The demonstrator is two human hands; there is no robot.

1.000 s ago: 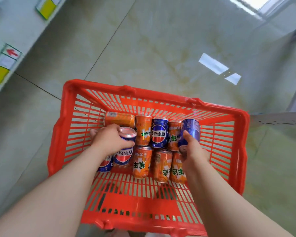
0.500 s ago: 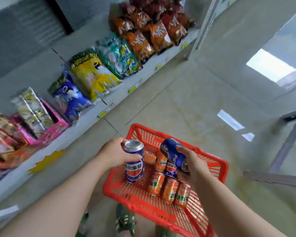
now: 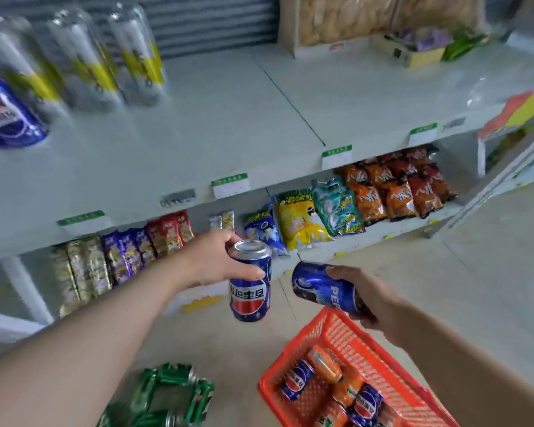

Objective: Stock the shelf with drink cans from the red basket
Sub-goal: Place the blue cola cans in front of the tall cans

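Both hands have lifted higher since the earlier frame, and the view has swung up from the floor onto the shelving. The red plastic mesh basket (image 3: 285,355) now sits at lower right on the tiled floor.

Left hand (image 3: 210,260): fingers curled round the upper part of an upright blue cola can with a silver top (image 3: 249,288), held in the air in front of the lower shelf.

Right hand (image 3: 373,300): wrapped round a second blue cola can (image 3: 324,288), which is tilted almost on its side above the basket's far corner. The two cans are near each other but apart.

Pale grey upper shelf (image 3: 228,118): mostly bare across the middle. A few blue cola cans (image 3: 7,115) and tall silver-and-yellow cans (image 3: 136,57) stand at its left end, blurred.

Progress, as judged: early to middle. Neither held can has been placed yet. The basket still holds several blue cans (image 3: 296,379) and orange cans (image 3: 324,363); an exact count is not possible, as part of the basket is out of view. More trips will be needed.

Other items: coloured snack bags (image 3: 302,217) fill the lower shelf, and a pack of green cans (image 3: 173,392) lies on the floor.
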